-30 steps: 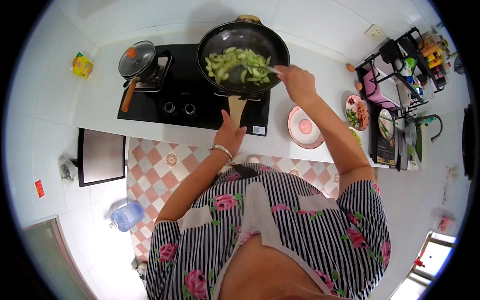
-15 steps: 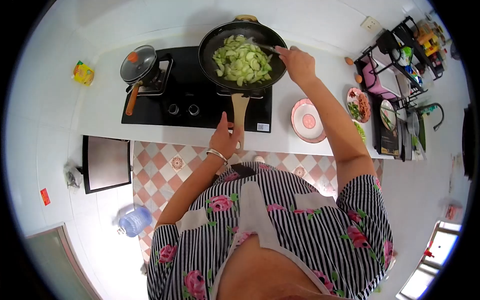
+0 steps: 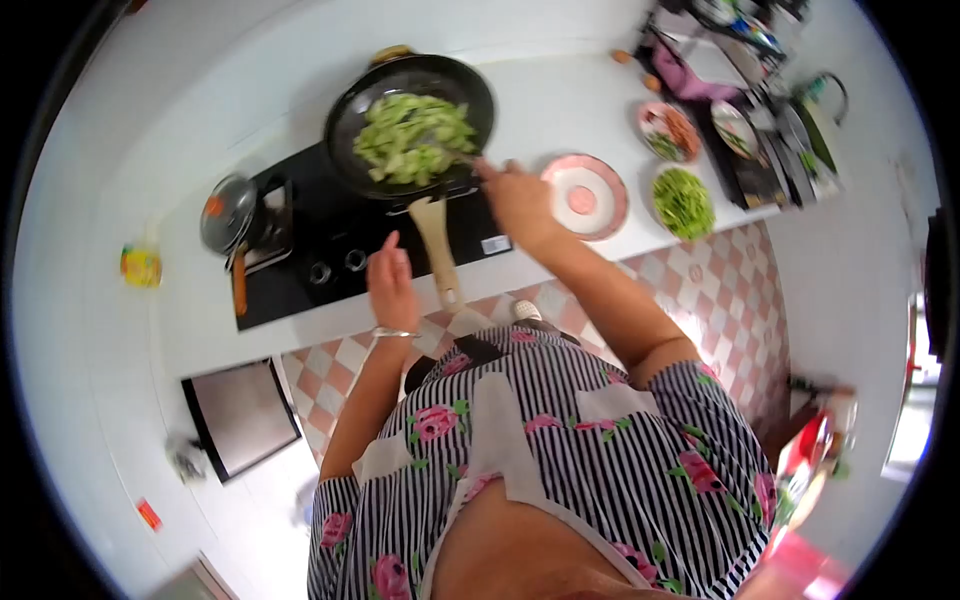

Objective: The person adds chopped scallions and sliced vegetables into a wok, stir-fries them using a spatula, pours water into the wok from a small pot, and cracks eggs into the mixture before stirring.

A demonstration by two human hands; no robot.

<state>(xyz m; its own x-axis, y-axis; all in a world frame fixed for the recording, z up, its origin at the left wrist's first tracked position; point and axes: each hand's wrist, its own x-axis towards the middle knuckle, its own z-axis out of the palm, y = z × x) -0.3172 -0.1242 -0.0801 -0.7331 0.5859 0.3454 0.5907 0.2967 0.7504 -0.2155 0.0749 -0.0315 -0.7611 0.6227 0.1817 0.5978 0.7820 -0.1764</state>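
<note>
A black wok [image 3: 345, 115] sits on the right burner, with pale green sliced vegetables [image 3: 410, 140] inside. My right hand [image 3: 515, 200] is closed on the handle of a spatula [image 3: 455, 153] whose far end is among the slices. The wok's light wooden handle [image 3: 435, 250] points toward me with no hand on it. To its left, over the stove's front edge, my left hand [image 3: 393, 285] has its fingers extended and holds nothing.
A lidded pot [image 3: 228, 215] stands on the left of the black stove [image 3: 300, 285]. Right of the wok are a pink-rimmed plate [image 3: 612, 200], a bowl of chopped greens [image 3: 684, 203], a plate of meat and greens [image 3: 668, 132], two eggs [image 3: 621, 56] and a black rack [image 3: 690, 85].
My left hand has let go of the wok handle and moved left of it. My right hand and the spatula have come nearer to me. The view has turned and shifted, showing more counter on the right.
</note>
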